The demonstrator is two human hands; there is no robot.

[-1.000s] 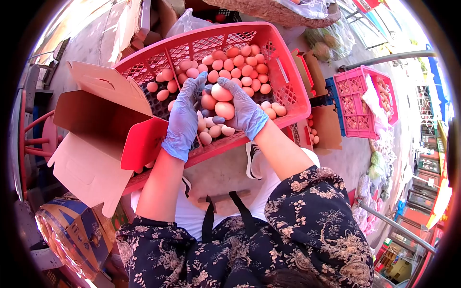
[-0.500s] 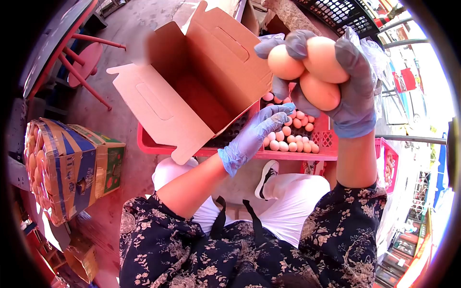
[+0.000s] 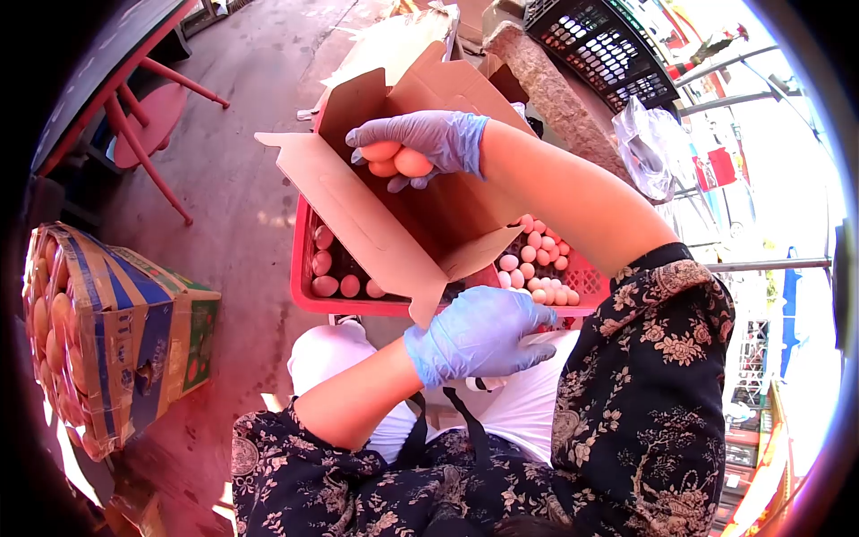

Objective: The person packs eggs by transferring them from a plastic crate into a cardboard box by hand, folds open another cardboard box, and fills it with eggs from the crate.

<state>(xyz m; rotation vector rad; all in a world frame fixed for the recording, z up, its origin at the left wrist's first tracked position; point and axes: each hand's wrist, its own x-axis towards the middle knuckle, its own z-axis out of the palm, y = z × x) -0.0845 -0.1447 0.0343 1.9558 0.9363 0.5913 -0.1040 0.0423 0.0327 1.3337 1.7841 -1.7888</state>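
Nearest, at six o'clock, a dark floral top is covering the person's body, and white trousers are showing just beyond it. Close to the middle, toward five o'clock, the gloved left hand is hovering with its back facing up, its fingers standing loosely apart and pointing to three o'clock, nothing showing between them. Past it, a red crate is showing on either side of an open cardboard box, with loose eggs lying in the crate at three o'clock and others lying at nine. At twelve o'clock, the gloved right hand is gripping a cluster of eggs, three of them showing, at the mouth of the box. Farther out, between eight and nine o'clock, a taped carton with a blue band is standing well apart, eggs showing at its side. A red stool is standing at ten o'clock; a clear plastic bag is hanging at two, and a black crate is tilting at one.
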